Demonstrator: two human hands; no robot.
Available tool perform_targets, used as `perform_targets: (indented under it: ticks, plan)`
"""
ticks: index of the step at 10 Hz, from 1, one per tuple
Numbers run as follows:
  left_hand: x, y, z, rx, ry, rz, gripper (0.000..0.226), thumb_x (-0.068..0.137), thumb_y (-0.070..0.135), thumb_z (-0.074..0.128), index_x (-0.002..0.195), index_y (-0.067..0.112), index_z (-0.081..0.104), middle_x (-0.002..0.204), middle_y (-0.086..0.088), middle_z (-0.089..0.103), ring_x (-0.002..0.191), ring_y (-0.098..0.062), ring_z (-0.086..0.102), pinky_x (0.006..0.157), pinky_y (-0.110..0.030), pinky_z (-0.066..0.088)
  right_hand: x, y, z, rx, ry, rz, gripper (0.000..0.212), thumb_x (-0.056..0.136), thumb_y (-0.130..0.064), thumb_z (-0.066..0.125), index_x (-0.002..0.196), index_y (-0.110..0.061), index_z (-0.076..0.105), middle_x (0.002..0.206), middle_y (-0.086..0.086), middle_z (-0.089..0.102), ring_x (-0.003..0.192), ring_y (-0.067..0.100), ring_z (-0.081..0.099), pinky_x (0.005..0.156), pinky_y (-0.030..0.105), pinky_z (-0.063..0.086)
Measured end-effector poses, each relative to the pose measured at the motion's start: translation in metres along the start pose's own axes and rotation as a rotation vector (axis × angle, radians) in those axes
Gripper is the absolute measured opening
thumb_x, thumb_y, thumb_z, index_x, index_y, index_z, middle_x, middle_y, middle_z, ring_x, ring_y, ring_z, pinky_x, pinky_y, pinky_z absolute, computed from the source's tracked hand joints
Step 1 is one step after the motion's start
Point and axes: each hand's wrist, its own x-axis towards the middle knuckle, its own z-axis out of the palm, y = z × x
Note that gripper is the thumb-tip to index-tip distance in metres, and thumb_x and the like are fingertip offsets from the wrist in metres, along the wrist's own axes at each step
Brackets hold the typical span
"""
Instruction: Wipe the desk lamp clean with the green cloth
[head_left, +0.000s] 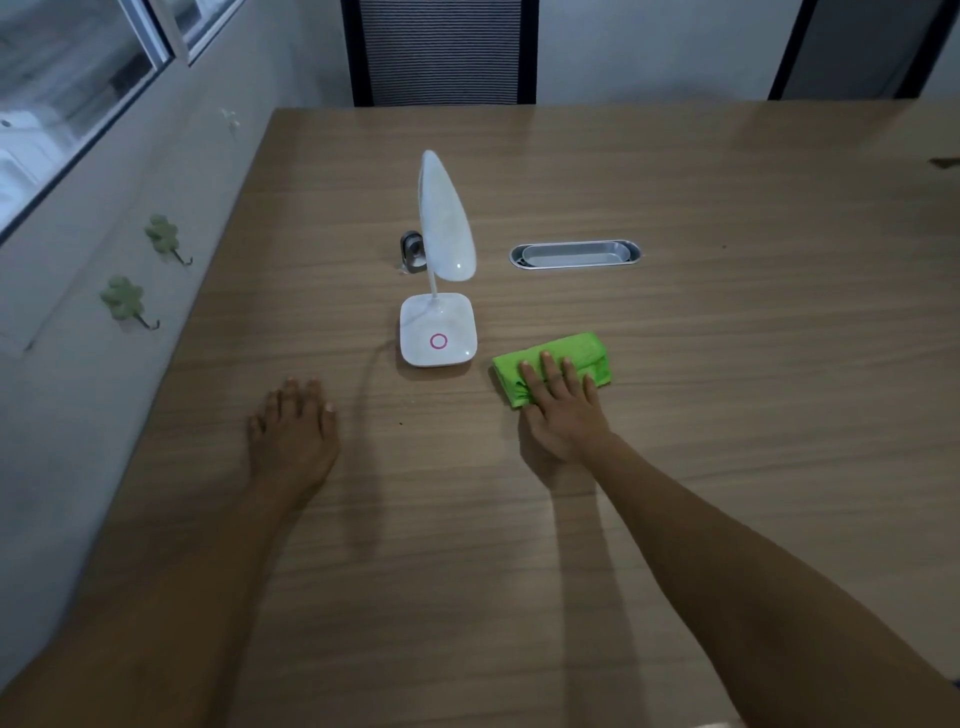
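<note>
Wood-grain table (675, 493) fills most of the frame, running to a grey wall (130, 249) at the left and a striped chair back (444, 52) at top centre. We find the desk lamp (439, 291) standing upright at mid-frame: a white square base with a pink ring, a thin neck, and a long head raised above it. We note a cord leaving the base toward lower left. A grey oval cable slot (574, 254) is set into the table to the right of the lamp head.

We place the right hand (563, 410) at centre right, fingers spread and laid flat on the near end of the green cloth (571, 358), pressing it to the table without gripping it; we judge this the reach before pick-up. The cloth lies folded, just beside the lamp base on its right, not touching it. We place the left hand (293, 431) at lower left of the lamp, palm down on bare wood, fingers loosely extended and holding nothing, likely positioned to steady the base. We judge no wiping has begun.
</note>
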Motion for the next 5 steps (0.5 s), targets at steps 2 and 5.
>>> perform_targets:
  ticks: [2, 5]
  plan:
    - [-0.003, 0.004, 0.007, -0.028, -0.027, -0.036, 0.057, 0.096, 0.044, 0.019, 0.148, 0.022, 0.017, 0.161, -0.009, 0.013, 0.147, -0.032, 0.008, 0.117, -0.056, 0.006, 0.007, -0.020, 0.007, 0.107, 0.012, 0.139, 0.057, 0.099, -0.046, 0.022, 0.150, -0.032, 0.002, 0.162, 0.003, -0.007, 0.148, 0.030, -0.009, 0.119, 0.054, -0.006]
    - [-0.005, 0.002, 0.015, -0.044, 0.058, -0.032, 0.056, 0.096, 0.044, 0.020, 0.148, 0.022, 0.021, 0.160, -0.008, 0.016, 0.148, -0.029, 0.010, 0.118, -0.053, 0.007, -0.003, -0.030, -0.044, 0.367, 0.381, 0.159, 0.066, 0.092, -0.035, 0.053, 0.148, -0.015, 0.023, 0.160, 0.015, 0.010, 0.146, 0.039, 0.005, 0.118, 0.053, 0.011]
